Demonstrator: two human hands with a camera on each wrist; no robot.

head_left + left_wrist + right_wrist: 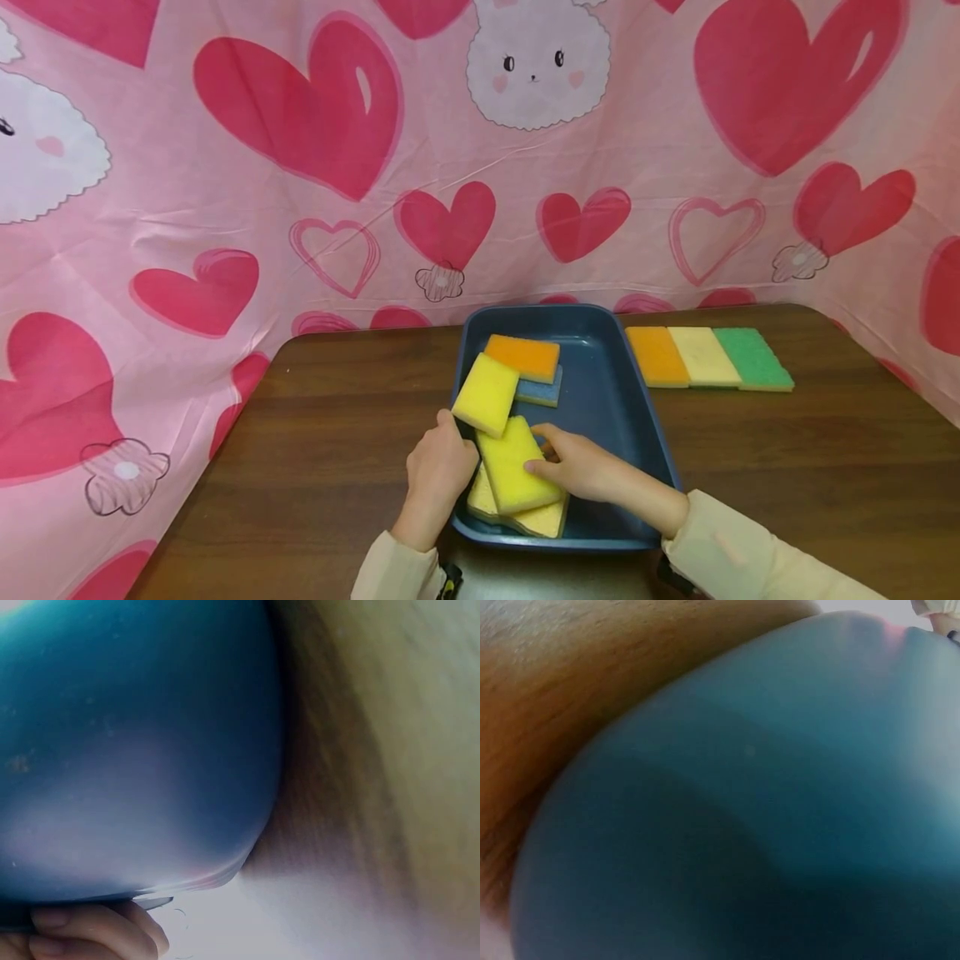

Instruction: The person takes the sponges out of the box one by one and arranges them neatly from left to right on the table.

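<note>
A dark blue tray (618,433) holds several scouring sponges. My right hand (581,462) pinches a yellow sponge (513,467) at its right edge, thumb on the top face. Beneath that sponge, pale yellow sponges (551,518) show near the tray's front. At the left wall my left hand (442,462) grips the tray rim; its curled fingers (112,930) show at the rim in the left wrist view. Just beyond it, another yellow sponge (486,392) leans across the left side. Behind lie an orange sponge (523,357) and, partly covered, a blue sponge (542,392).
Right of the tray, an orange sponge (657,357), a pale yellow sponge (703,357) and a green sponge (752,358) lie side by side on the brown wooden table (315,450). A pink heart-patterned cloth (420,150) hangs behind the table. The tray wall fills much of both wrist views.
</note>
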